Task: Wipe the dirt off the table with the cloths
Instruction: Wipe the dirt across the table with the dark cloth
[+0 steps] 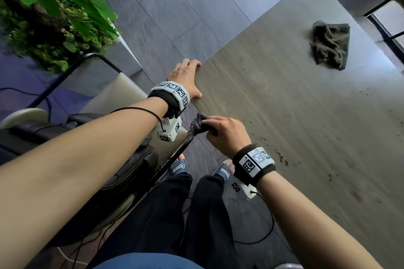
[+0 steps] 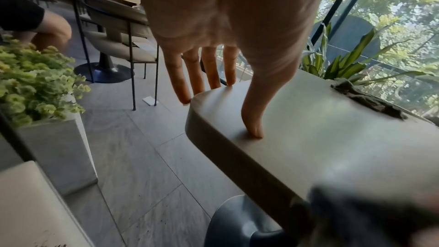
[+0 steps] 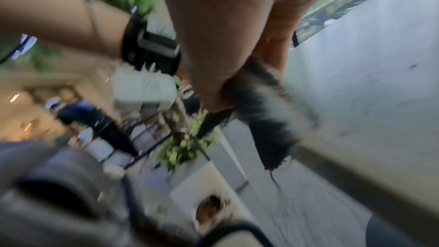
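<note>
A grey wood-grain table [image 1: 284, 116] carries scattered dark dirt specks [image 1: 282, 157] near its front edge. My right hand [image 1: 225, 133] grips a bunched dark cloth [image 1: 197, 125] just past the table's left edge; the right wrist view shows the cloth [image 3: 266, 115] blurred beside the table edge. My left hand [image 1: 185, 78] rests open at the table's corner, thumb [image 2: 254, 125] on top and fingers [image 2: 182, 82] over the rim. A second crumpled dark cloth [image 1: 330, 43] lies on the far part of the table, seen also in the left wrist view as a cloth [image 2: 365, 100].
A beige chair [image 1: 113, 96] with a black frame and a dark bag [image 1: 122, 168] stand to my left. A planter with green leaves [image 1: 54, 17] sits beyond it. The table's round pedestal base [image 2: 237, 223] is below. Cables [image 1: 262, 231] lie on the tiled floor.
</note>
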The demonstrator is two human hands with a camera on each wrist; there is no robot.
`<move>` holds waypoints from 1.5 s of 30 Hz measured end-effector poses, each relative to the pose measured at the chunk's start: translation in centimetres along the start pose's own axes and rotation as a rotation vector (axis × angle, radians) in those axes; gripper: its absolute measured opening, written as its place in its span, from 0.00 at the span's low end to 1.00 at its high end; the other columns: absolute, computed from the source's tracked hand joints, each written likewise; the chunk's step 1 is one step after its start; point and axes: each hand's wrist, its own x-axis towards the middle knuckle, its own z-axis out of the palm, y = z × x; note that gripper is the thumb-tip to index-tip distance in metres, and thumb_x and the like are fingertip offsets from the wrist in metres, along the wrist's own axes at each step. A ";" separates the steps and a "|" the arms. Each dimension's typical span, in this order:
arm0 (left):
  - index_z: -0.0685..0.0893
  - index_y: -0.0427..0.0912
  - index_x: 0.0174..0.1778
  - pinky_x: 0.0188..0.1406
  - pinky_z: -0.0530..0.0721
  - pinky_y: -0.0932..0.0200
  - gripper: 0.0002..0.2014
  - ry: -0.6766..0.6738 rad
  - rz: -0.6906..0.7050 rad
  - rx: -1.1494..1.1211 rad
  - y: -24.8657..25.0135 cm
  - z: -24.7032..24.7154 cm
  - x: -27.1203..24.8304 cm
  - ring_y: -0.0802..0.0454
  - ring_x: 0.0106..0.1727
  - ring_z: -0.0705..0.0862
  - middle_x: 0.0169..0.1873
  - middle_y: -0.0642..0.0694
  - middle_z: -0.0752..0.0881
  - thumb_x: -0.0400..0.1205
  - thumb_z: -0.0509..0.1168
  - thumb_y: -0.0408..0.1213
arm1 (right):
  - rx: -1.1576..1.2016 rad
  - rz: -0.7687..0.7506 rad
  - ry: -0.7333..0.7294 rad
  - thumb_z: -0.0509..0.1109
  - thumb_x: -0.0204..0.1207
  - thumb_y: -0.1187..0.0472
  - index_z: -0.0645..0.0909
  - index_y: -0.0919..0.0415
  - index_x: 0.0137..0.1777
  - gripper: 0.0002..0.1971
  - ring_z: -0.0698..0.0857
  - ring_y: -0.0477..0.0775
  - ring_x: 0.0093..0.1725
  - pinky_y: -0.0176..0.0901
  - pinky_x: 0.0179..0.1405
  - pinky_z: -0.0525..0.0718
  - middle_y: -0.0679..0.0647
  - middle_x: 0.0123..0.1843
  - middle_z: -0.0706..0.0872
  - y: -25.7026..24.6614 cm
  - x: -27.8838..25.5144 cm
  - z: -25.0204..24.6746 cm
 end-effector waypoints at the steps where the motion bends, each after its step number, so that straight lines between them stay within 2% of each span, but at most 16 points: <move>1: 0.72 0.53 0.76 0.65 0.81 0.46 0.46 -0.005 0.016 0.031 0.2 0.0 -0.1 0.43 0.70 0.76 0.68 0.46 0.74 0.62 0.86 0.46 | 0.051 0.003 0.054 0.72 0.63 0.64 0.89 0.50 0.50 0.16 0.90 0.56 0.46 0.46 0.39 0.87 0.46 0.51 0.91 0.7 0.4 -1.1; 4: 0.70 0.55 0.80 0.69 0.76 0.46 0.49 -0.026 0.087 0.132 0.8 0.0 -0.4 0.44 0.72 0.72 0.72 0.48 0.71 0.63 0.86 0.48 | 0.136 0.066 0.292 0.70 0.63 0.68 0.89 0.52 0.50 0.17 0.88 0.52 0.51 0.41 0.54 0.84 0.50 0.52 0.90 4.5 2.6 -5.0; 6: 0.69 0.54 0.82 0.72 0.74 0.46 0.51 -0.046 0.127 0.183 1.3 0.0 -0.5 0.45 0.75 0.69 0.75 0.48 0.68 0.63 0.86 0.49 | 0.107 0.255 0.381 0.69 0.65 0.67 0.89 0.54 0.54 0.18 0.86 0.54 0.55 0.36 0.61 0.78 0.54 0.56 0.89 8.4 4.3 -6.9; 9: 0.65 0.51 0.85 0.79 0.69 0.47 0.55 -0.075 0.149 0.224 1.8 0.4 -0.6 0.45 0.82 0.62 0.82 0.47 0.61 0.63 0.86 0.49 | 0.017 0.598 0.243 0.65 0.71 0.66 0.84 0.52 0.67 0.24 0.80 0.58 0.70 0.39 0.73 0.71 0.56 0.71 0.82 12.5 5.2 -7.2; 11: 0.61 0.49 0.87 0.84 0.62 0.47 0.57 -0.106 0.169 0.240 2.0 0.5 -0.5 0.45 0.87 0.54 0.87 0.45 0.55 0.64 0.86 0.47 | -0.089 0.660 0.127 0.64 0.73 0.69 0.78 0.51 0.73 0.28 0.75 0.61 0.74 0.47 0.72 0.72 0.57 0.78 0.74 12.4 5.1 -6.1; 13: 0.59 0.48 0.88 0.85 0.59 0.48 0.57 -0.160 0.207 0.258 2.3 0.4 -0.3 0.48 0.89 0.50 0.89 0.47 0.51 0.66 0.86 0.43 | -0.163 0.620 0.080 0.64 0.73 0.70 0.72 0.52 0.78 0.32 0.70 0.61 0.77 0.51 0.70 0.73 0.56 0.82 0.68 11.0 4.7 -4.9; 16: 0.61 0.56 0.87 0.79 0.72 0.39 0.56 -0.241 0.245 0.321 3.4 0.1 -0.3 0.47 0.89 0.53 0.89 0.51 0.49 0.66 0.86 0.39 | -0.128 0.541 0.092 0.62 0.72 0.73 0.70 0.51 0.79 0.35 0.64 0.56 0.82 0.51 0.73 0.72 0.53 0.84 0.65 8.8 3.3 -2.7; 18: 0.58 0.58 0.87 0.73 0.78 0.35 0.58 -0.273 0.240 0.396 4.3 -0.3 -0.5 0.41 0.88 0.56 0.89 0.48 0.48 0.66 0.86 0.38 | -0.120 0.438 0.105 0.63 0.69 0.74 0.74 0.49 0.76 0.34 0.68 0.56 0.81 0.53 0.70 0.77 0.51 0.82 0.69 7.1 1.6 -0.3; 22: 0.51 0.58 0.89 0.72 0.77 0.38 0.61 -0.285 0.252 0.525 5.8 -0.1 -0.9 0.33 0.87 0.53 0.88 0.38 0.46 0.67 0.86 0.40 | -0.105 0.234 0.102 0.72 0.70 0.71 0.85 0.47 0.62 0.24 0.81 0.54 0.70 0.50 0.52 0.89 0.47 0.72 0.81 3.0 -2.5 3.6; 27: 0.42 0.56 0.89 0.74 0.76 0.41 0.65 -0.310 0.228 0.609 6.7 1.1 -1.2 0.29 0.87 0.43 0.87 0.32 0.39 0.67 0.85 0.48 | -0.025 0.018 0.147 0.75 0.58 0.80 0.91 0.54 0.51 0.25 0.86 0.55 0.64 0.49 0.53 0.89 0.51 0.63 0.88 0.9 -7.0 5.3; 29: 0.40 0.55 0.89 0.75 0.75 0.41 0.66 -0.318 0.223 0.614 7.1 1.2 -1.3 0.27 0.87 0.42 0.87 0.31 0.37 0.68 0.85 0.49 | 0.034 -0.007 0.153 0.75 0.58 0.79 0.91 0.54 0.51 0.25 0.86 0.54 0.64 0.47 0.50 0.90 0.50 0.63 0.88 1.1 -7.9 4.8; 31: 0.40 0.52 0.89 0.79 0.69 0.39 0.67 -0.336 0.216 0.581 7.2 1.2 -1.3 0.26 0.87 0.39 0.86 0.29 0.35 0.67 0.85 0.47 | 0.095 0.001 0.230 0.73 0.61 0.78 0.90 0.55 0.53 0.23 0.85 0.54 0.66 0.48 0.56 0.88 0.51 0.65 0.87 2.2 -7.7 3.0; 34: 0.40 0.50 0.89 0.83 0.62 0.34 0.68 -0.379 0.213 0.529 7.2 1.3 -1.2 0.24 0.85 0.37 0.84 0.27 0.32 0.66 0.86 0.46 | 0.135 0.107 0.423 0.68 0.63 0.75 0.90 0.57 0.55 0.23 0.85 0.56 0.65 0.47 0.65 0.83 0.57 0.66 0.86 5.9 -4.9 -1.5; 36: 0.39 0.50 0.89 0.84 0.60 0.32 0.68 -0.410 0.209 0.507 7.3 1.2 -1.1 0.23 0.85 0.35 0.84 0.27 0.31 0.67 0.86 0.45 | 0.121 0.257 0.461 0.66 0.62 0.73 0.89 0.56 0.56 0.24 0.84 0.56 0.65 0.43 0.69 0.79 0.61 0.68 0.83 9.5 -2.0 -4.6; 41: 0.37 0.48 0.89 0.84 0.56 0.29 0.67 -0.441 0.202 0.495 7.5 1.3 -0.9 0.22 0.84 0.33 0.82 0.25 0.29 0.69 0.84 0.43 | 0.040 0.711 0.301 0.64 0.70 0.65 0.82 0.53 0.69 0.26 0.77 0.60 0.73 0.41 0.75 0.68 0.59 0.78 0.75 15.9 1.8 -7.7; 45: 0.38 0.46 0.89 0.83 0.57 0.27 0.67 -0.450 0.198 0.506 7.6 1.5 -0.5 0.20 0.83 0.34 0.82 0.23 0.30 0.69 0.85 0.44 | -0.057 0.741 0.250 0.63 0.73 0.69 0.77 0.50 0.75 0.29 0.74 0.60 0.76 0.49 0.72 0.72 0.56 0.82 0.69 14.1 1.5 -5.6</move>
